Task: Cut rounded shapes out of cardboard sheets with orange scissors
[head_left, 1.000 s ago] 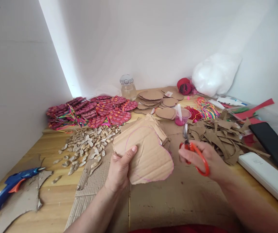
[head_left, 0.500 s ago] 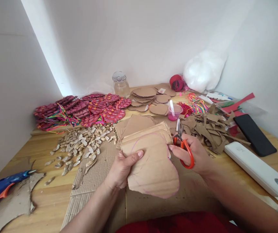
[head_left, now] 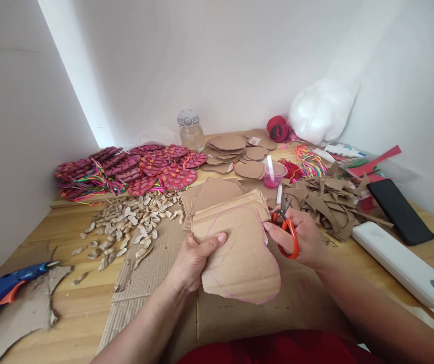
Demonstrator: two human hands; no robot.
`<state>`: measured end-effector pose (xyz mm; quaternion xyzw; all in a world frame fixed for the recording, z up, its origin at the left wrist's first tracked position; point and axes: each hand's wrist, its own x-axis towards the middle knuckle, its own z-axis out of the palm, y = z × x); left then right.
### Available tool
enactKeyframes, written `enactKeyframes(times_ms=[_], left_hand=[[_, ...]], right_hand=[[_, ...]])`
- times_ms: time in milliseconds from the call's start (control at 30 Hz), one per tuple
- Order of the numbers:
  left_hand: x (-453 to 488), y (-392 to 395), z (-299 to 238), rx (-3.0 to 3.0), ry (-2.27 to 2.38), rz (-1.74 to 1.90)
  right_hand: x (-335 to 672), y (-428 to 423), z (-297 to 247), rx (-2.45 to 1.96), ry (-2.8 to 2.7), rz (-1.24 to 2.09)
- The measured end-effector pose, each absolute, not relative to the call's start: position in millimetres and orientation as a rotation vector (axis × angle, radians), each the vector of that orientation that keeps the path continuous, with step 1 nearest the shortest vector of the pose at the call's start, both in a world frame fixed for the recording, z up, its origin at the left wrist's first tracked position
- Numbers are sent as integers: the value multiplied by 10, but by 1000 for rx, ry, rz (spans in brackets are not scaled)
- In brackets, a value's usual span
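My left hand grips a piece of brown corrugated cardboard with a pink heart outline drawn on it, thumb on top. Part of its edge follows the outline. My right hand is closed on small orange-handled scissors, whose blades point away, right beside the cardboard's right edge. Both hands hover above a flat cardboard sheet on the wooden table.
More cardboard pieces lie behind the hands, scraps at right, shells at left. Red decorated hearts, cardboard cutouts, a jar, a pink cup, coloured cords, a blue glue gun, a black phone, a white box.
The view has shifted. My right hand brought the scissors in from the right to the cardboard's edge; my left hand turned the cardboard heart a little.
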<state>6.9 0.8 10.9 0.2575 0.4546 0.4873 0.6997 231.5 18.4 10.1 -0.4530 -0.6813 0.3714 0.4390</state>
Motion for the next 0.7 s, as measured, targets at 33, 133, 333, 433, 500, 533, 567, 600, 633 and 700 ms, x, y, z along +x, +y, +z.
enactKeyframes(times_ms=[33, 133, 333, 433, 500, 533, 567, 600, 633, 700], left_hand=[[66, 8, 111, 571, 1018, 1084], [53, 9, 108, 547, 1036, 1067], [48, 22, 77, 572, 1027, 1112], [56, 23, 80, 564, 1017, 1152], [62, 20, 89, 551, 1020, 1153], [65, 18, 93, 546, 1022, 1148], [68, 16, 97, 545, 1022, 1145], [71, 15, 100, 547, 1019, 1146], [74, 14, 101, 550, 1014, 1149], [79, 15, 100, 561, 997, 1161]], right_hand=[[2320, 181, 98, -1130, -1701, 936], [2356, 177, 85, -1127, -1748, 900], [2383, 196, 77, -1113, -1710, 991], [2367, 204, 105, -1107, -1675, 1065], [2360, 201, 121, -1096, -1696, 1068], [2359, 199, 125, -1083, -1716, 1065], [2358, 197, 127, -1069, -1728, 1056], [2355, 197, 127, -1058, -1733, 1047], [2351, 198, 124, -1048, -1737, 1045], [2338, 204, 116, -1030, -1735, 1049]])
